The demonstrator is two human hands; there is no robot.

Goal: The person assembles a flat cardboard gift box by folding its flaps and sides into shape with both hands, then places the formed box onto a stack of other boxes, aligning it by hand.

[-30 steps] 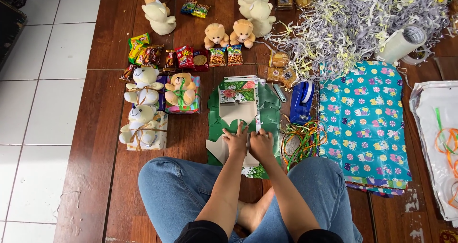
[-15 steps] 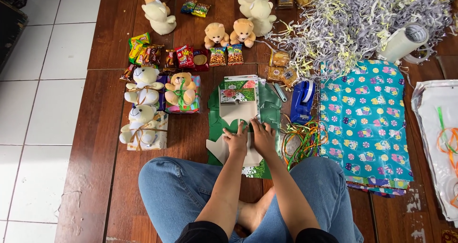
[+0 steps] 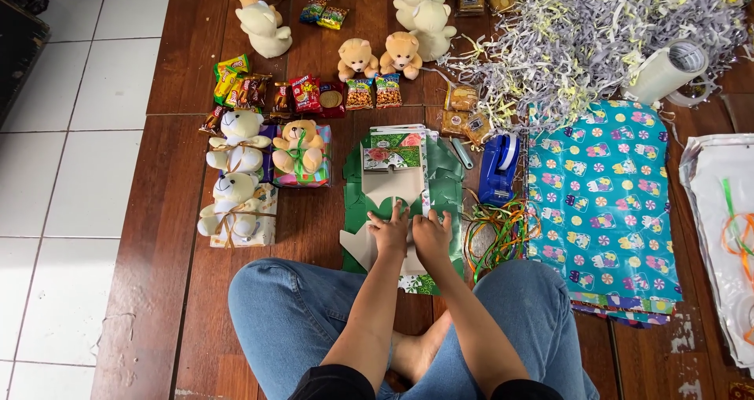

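A: Head view. Left hand (image 3: 389, 233) and right hand (image 3: 432, 237) side by side, fingers flat, pressing down on green wrapping paper (image 3: 444, 182) folded around a box (image 3: 394, 182).

B: Gripping anything?

A: No, both just press. Box on the wooden floor (image 3: 310, 227) before the knees. Blue tape dispenser (image 3: 499, 169) just right; ribbon (image 3: 495, 231) beside the right hand.

Both hands cover the near end of the green wrapping paper (image 3: 444, 188); what's under them can't be told. White plastic sheet (image 3: 719, 235) at 3 o'clock is cut by the frame edge. Snack packets (image 3: 314, 95) at 11 o'clock too small to identify.
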